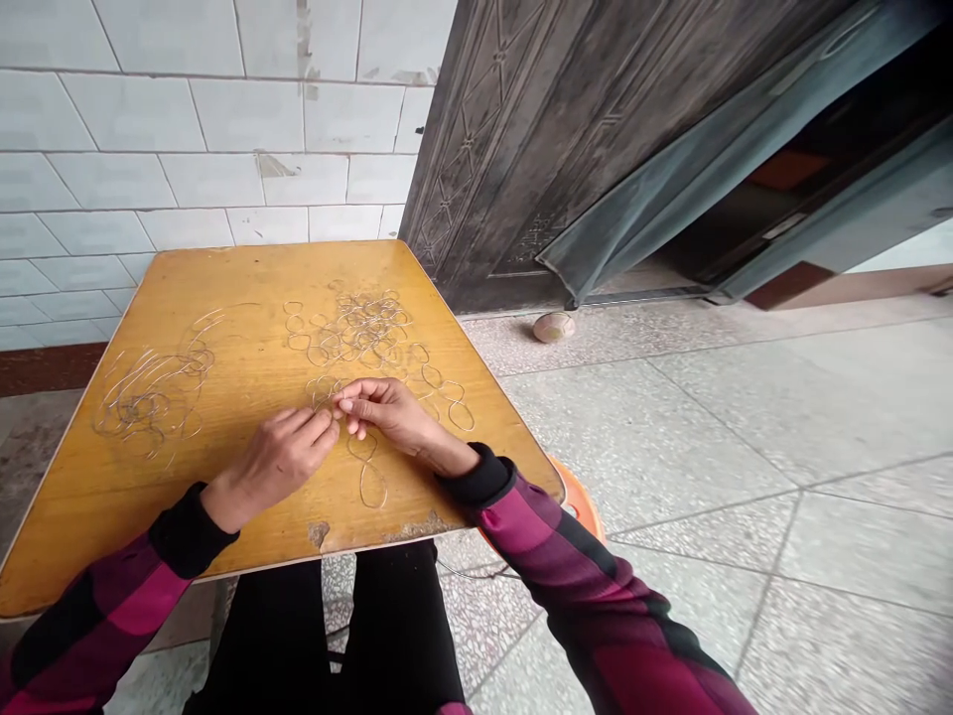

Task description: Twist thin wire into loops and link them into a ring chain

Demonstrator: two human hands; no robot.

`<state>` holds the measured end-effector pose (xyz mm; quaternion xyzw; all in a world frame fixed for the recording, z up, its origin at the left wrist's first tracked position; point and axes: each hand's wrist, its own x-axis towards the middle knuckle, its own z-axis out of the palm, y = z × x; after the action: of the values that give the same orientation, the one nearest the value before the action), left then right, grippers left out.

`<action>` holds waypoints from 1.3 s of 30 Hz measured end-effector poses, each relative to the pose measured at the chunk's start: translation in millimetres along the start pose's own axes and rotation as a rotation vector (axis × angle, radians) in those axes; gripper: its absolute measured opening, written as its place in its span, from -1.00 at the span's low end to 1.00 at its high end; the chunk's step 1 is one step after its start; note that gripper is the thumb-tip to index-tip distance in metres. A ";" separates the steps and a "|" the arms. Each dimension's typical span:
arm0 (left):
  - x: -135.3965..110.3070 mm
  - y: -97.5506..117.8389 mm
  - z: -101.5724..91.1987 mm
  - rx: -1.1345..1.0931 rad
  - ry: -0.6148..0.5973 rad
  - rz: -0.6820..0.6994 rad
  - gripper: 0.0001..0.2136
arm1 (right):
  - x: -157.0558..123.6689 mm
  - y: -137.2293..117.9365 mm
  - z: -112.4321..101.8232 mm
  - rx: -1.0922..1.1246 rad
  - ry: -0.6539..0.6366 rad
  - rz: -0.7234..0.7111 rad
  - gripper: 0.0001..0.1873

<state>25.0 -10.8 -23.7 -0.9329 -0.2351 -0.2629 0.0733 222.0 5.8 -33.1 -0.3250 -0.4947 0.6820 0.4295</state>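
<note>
Over the front middle of the table, my left hand [279,457] and my right hand [394,417] meet with fingertips pinched together. Between them is a thin wire bent into loops [320,385], partly hidden by the fingers. Just below my right hand a figure-eight wire [372,487] reaches toward the front edge; whether it joins the held wire I cannot tell. Beyond the hands lies a pile of looped wires [364,323], with a chain of loops [454,392] trailing to the right. Loose, mostly unlooped wires [149,397] lie tangled on the left side.
The yellow wooden table [245,536] has chipped patches along its front edge. White wall tiles [245,109] and a dark carved door [506,179] stand behind it. An orange stool [585,497] shows under the right corner. A roundish stone-like object [553,327] rests near the doorway curtain [640,218].
</note>
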 end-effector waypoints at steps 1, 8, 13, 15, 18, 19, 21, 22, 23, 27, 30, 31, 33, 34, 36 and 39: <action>-0.3 0.3 1.9 -0.019 0.003 -0.015 -0.78 | 0.4 0.0 -0.1 0.020 0.013 0.003 -0.78; -2.8 4.5 3.2 -0.327 0.298 -0.244 -0.78 | 1.7 -2.0 -1.4 0.077 0.132 -0.043 -0.73; 0.8 3.8 -0.2 -0.926 0.402 -0.702 -0.89 | 2.6 1.8 -0.4 0.031 0.172 -0.062 -0.72; 3.6 4.3 0.9 -1.181 0.303 -0.835 -0.85 | 2.7 3.3 0.5 0.013 0.184 -0.080 -0.74; 7.2 8.0 3.6 -1.382 0.206 -0.858 -0.81 | 2.3 4.6 2.3 -0.012 0.176 -0.094 -0.75; 7.9 9.6 4.5 -1.397 0.194 -0.848 -0.82 | 2.2 4.8 3.0 -0.019 0.163 -0.091 -0.75; 8.8 12.1 5.6 -1.390 0.194 -0.847 -0.83 | 2.1 4.8 3.9 -0.014 0.140 -0.080 -0.76; 9.0 12.8 5.8 -1.385 0.212 -0.864 -0.83 | 2.2 4.6 4.0 0.007 0.134 -0.073 -0.78; 9.3 13.1 5.8 -1.384 0.239 -0.887 -0.82 | 2.4 4.4 3.9 0.044 0.130 -0.064 -0.79; 10.6 10.8 5.6 -1.422 0.349 -0.975 -0.79 | 3.9 3.8 1.1 0.266 0.032 0.034 -0.78; 11.0 9.1 5.6 -1.450 0.378 -0.987 -0.77 | 4.4 4.7 -0.8 0.343 -0.063 0.102 -0.77; 11.0 9.0 5.5 -1.456 0.387 -0.988 -0.77 | 4.4 5.3 -1.0 0.354 -0.076 0.104 -0.78; 10.9 9.3 4.9 -1.468 0.401 -0.989 -0.76 | 4.4 6.9 -1.3 0.374 -0.091 0.097 -0.81; 10.8 9.7 4.5 -1.475 0.405 -0.986 -0.75 | 4.5 8.0 -1.3 0.383 -0.102 0.098 -0.81; 10.7 10.8 4.1 -1.481 0.405 -0.976 -0.74 | 5.2 10.3 -1.6 0.402 -0.130 0.117 -0.78; 10.4 12.6 4.1 -1.474 0.377 -0.947 -0.74 | 6.9 13.7 -2.5 0.434 -0.169 0.148 -0.73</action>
<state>40.7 -16.7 -21.8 -0.4896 -0.3509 -0.4986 -0.6234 217.6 11.1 -47.1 -0.2021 -0.3457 0.8266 0.3953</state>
